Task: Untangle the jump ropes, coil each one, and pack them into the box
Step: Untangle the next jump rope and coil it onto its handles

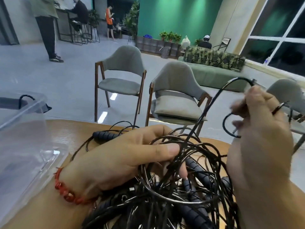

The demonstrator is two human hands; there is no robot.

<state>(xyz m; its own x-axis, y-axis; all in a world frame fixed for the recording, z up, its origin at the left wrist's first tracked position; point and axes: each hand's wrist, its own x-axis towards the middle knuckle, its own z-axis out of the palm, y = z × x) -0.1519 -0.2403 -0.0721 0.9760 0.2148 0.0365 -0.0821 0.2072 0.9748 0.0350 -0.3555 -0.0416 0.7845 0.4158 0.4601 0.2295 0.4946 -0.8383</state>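
Ropes: one black tangle. Box: one. Left hand, atop tangle, pinches it; right hand, raised above, grips one strand.

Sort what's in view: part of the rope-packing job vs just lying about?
Job:
tangle of jump ropes, gripped by the left hand
lifted cord, pinched by the right hand
ribbed handle on the table
clear box

Lying about:
grey chairs
cushion
green sofa
potted plants
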